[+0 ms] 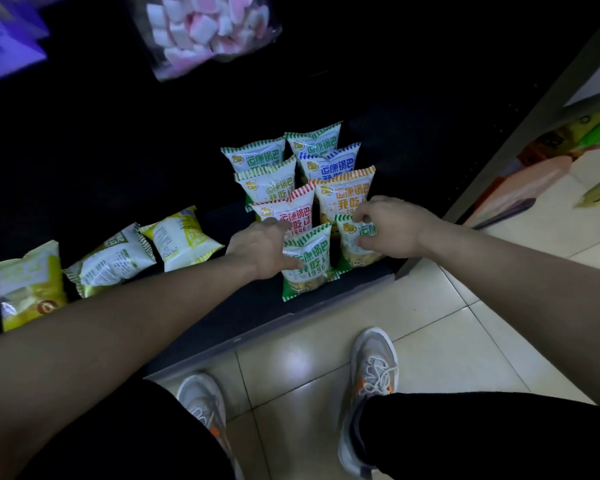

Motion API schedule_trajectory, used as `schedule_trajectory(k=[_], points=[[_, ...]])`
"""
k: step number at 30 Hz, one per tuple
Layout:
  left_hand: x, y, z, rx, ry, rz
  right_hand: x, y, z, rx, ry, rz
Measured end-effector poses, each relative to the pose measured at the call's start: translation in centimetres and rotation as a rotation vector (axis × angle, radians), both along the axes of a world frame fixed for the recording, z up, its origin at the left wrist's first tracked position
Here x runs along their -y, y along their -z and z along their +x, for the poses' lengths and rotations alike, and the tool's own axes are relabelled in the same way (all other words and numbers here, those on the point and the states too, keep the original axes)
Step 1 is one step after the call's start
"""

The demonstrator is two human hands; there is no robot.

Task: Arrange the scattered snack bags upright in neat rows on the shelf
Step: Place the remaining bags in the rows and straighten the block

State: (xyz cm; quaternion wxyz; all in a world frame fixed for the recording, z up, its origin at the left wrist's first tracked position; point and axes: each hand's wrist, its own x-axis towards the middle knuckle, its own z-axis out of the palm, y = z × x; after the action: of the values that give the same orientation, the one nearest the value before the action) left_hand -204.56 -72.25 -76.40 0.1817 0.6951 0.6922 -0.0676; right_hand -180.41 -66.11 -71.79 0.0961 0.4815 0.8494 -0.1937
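Several snack bags stand upright in two rows at the right end of a low dark shelf (pixel 257 306). My left hand (pixel 260 245) grips the left side of the front green bag (pixel 310 263) in the left row. My right hand (pixel 385 226) pinches the front green bag (pixel 352 247) in the right row. Behind them stand a red bag (pixel 288 211), an orange bag (pixel 343 192), a blue bag (pixel 333 161) and more green ones. Three bags lie flat to the left: a yellow-green one (pixel 181 239), a green one (pixel 113 259) and a yellow one (pixel 30 285).
A clear bag of pink and white marshmallows (pixel 205 29) hangs above the shelf, with purple packages (pixel 7 39) at top left. A grey shelf post (pixel 534 109) rises at right with coloured packages beyond. My shoes (pixel 371 393) stand on the tiled floor close to the shelf edge.
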Motion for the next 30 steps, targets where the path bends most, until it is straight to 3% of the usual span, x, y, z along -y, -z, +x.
schedule_trajectory(k=[11, 17, 22, 30], points=[[8.2, -8.8, -13.5, -0.071, -0.231, 0.074, 3.5, -3.4, -11.8, -0.004, -0.168, 0.056], [14.6, -7.2, -21.6, -0.022, -0.423, 0.049, 5.1, -0.4, -22.7, 0.038, -0.290, 0.008], [15.1, -4.6, -25.6, 0.033, -0.446, -0.052, 4.4, 6.6, -29.8, 0.022, -0.159, -0.093], [12.4, -2.0, -26.7, 0.187, -0.531, -0.011, 2.9, 13.7, -36.2, -0.125, 0.222, -0.170]])
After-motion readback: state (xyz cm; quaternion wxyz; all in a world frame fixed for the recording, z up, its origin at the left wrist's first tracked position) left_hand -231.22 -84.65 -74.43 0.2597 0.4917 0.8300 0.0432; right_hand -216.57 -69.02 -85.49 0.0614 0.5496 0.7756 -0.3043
